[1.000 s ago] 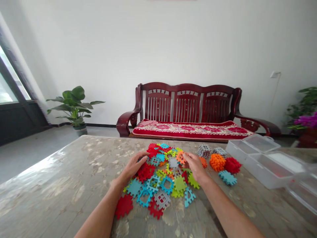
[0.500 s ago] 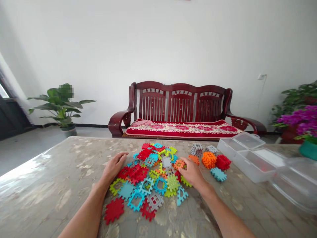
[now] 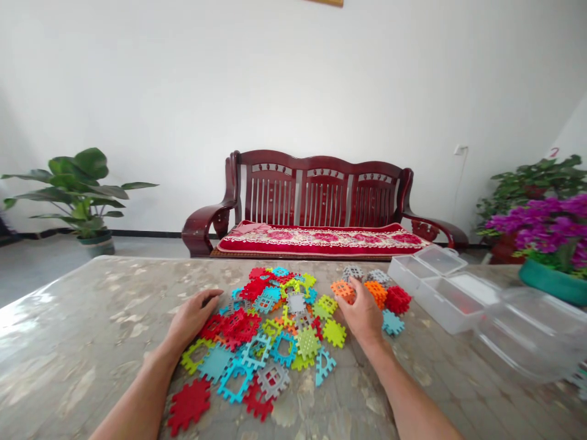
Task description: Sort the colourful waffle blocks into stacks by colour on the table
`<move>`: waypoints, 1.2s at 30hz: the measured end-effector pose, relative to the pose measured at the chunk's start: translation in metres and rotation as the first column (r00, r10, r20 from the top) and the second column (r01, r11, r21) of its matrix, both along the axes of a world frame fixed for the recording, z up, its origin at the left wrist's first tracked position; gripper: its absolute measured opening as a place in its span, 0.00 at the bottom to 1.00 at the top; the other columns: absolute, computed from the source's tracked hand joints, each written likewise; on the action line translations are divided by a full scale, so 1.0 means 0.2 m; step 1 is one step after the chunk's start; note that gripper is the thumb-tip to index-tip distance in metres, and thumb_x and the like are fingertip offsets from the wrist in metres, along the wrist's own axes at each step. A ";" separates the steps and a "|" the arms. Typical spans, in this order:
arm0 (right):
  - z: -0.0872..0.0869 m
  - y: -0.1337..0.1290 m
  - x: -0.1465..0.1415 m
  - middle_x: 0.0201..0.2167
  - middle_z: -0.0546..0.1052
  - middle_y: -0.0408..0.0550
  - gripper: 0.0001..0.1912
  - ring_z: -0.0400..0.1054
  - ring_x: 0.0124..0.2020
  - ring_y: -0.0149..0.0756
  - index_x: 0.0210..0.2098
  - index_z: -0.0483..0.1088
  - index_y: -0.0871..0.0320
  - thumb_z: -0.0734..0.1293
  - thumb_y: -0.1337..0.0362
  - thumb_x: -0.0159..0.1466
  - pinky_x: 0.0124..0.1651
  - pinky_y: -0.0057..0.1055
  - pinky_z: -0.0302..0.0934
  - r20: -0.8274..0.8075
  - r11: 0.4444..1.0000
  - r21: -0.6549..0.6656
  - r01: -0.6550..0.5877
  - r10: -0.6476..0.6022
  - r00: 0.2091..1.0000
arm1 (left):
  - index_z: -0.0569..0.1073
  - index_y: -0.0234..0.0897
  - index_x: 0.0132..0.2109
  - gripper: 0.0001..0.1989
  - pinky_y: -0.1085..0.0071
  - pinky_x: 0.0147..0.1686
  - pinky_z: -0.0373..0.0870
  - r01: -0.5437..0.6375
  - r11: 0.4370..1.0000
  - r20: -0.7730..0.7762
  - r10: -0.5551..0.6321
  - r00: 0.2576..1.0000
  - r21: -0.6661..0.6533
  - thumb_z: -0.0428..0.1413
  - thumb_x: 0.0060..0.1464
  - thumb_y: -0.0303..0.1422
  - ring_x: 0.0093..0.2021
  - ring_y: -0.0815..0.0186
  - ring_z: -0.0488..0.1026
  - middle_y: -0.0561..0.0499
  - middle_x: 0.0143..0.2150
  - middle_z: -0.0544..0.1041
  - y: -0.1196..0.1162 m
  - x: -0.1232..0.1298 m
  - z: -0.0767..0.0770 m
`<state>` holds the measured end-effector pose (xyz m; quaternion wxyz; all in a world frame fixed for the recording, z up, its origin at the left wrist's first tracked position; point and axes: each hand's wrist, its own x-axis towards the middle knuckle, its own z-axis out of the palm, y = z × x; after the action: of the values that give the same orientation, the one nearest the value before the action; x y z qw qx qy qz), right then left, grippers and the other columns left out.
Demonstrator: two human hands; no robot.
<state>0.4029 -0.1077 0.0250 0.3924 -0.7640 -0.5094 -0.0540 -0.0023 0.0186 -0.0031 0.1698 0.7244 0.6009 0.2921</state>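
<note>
A heap of toothed plastic building tiles in red, blue, green and grey lies between my hands, with a red tile [image 3: 189,404] at its near left. My right hand [image 3: 362,311] pinches an orange window tile [image 3: 343,291] by its edge, just right of the heap. Whether another orange tile lies beneath it is hard to tell. My left hand [image 3: 195,315] rests at the heap's left side near a red tile [image 3: 242,327], fingers loosely stretched and nothing visible in them.
Beyond my right hand stand small stacks: grey tiles [image 3: 353,273], orange tiles [image 3: 376,294], red tiles [image 3: 398,299] and blue tiles [image 3: 392,322]. Farther right are a clear plastic divided box [image 3: 447,311] and a flower pot [image 3: 550,282]. A wooden bench [image 3: 302,183] stands behind the table [image 3: 92,342].
My right hand has carried the orange tile from the heap's right side to the loose orange tile by the stacks. My left hand stays beside the heap. The view has turned slightly right.
</note>
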 end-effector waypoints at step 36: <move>-0.01 0.03 -0.05 0.54 0.77 0.54 0.27 0.54 0.67 0.50 0.59 0.68 0.55 0.66 0.63 0.60 0.70 0.53 0.34 0.361 0.897 -0.333 -0.291 0.406 0.840 | 0.80 0.42 0.47 0.22 0.64 0.52 0.70 -0.020 1.000 -0.028 0.020 0.999 0.004 0.49 0.52 0.43 0.51 0.55 0.77 0.48 0.49 0.82 -0.01 0.01 0.02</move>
<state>0.3922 -0.1011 0.0239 0.1706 -0.6730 -0.7157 -0.0761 -0.0006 0.0162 0.0011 0.1572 0.7226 0.6100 0.2848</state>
